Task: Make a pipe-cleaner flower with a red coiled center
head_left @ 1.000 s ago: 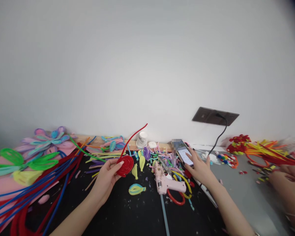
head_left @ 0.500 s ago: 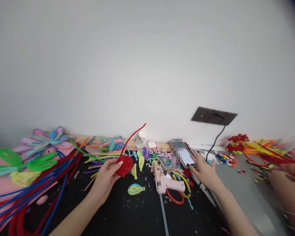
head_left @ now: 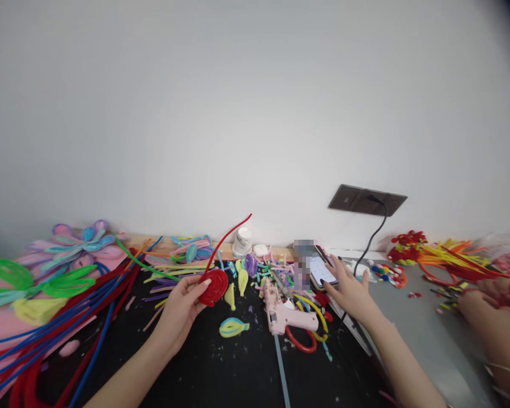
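Between the thumb and fingers of my left hand (head_left: 186,306) is a flat red pipe-cleaner coil (head_left: 215,287); its loose end rises up and to the right. My right hand (head_left: 352,289) has its fingers spread over a phone (head_left: 322,270) with a lit screen, the fingertips at the screen's edge. A pink hot glue gun (head_left: 287,315) lies between my hands, a grey-blue strip (head_left: 281,368) running from it toward me. Yellow and blue pipe-cleaner loops (head_left: 233,327) lie right of my left hand on the black mat (head_left: 221,374).
Pipe-cleaner flowers (head_left: 83,246) and blue and red stems (head_left: 106,294) cover the left side. A paper cup (head_left: 243,241) stands by the wall. A black cord (head_left: 372,241) hangs from the wall socket (head_left: 368,200). At far right, another person's hands (head_left: 488,311) work with red pipe cleaners.
The view has shifted very slightly. My left hand keeps the red coil in place and my right hand stays at the phone. The other person's hands have moved a little.
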Tool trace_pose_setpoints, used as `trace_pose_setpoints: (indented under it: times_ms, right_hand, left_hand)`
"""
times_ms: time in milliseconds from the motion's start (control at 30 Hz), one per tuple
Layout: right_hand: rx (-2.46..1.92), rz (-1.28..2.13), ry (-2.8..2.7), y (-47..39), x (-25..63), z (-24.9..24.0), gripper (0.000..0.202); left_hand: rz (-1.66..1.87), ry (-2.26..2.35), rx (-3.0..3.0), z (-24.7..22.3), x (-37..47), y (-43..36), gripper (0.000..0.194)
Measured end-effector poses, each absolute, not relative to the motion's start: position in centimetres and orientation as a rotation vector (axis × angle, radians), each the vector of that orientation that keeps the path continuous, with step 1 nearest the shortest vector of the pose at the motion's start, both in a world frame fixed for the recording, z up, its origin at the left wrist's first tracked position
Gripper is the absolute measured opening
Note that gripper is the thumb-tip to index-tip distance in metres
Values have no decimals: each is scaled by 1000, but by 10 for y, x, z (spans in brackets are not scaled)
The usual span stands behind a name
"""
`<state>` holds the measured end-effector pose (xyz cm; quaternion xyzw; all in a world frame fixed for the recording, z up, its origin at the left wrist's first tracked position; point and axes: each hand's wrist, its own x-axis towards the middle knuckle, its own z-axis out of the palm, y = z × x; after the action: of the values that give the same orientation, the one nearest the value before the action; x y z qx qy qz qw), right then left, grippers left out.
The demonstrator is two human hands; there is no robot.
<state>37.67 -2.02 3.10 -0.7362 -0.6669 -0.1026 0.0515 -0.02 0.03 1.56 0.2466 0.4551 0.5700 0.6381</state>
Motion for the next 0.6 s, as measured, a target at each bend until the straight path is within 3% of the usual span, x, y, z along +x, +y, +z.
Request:
trace_pose_setpoints:
  times_ms: [600]
  right_hand:
    - [-2248,-203,-2021,-12,374,29,65]
  left_hand:
    - [1297,1024,571,15,0,0,19]
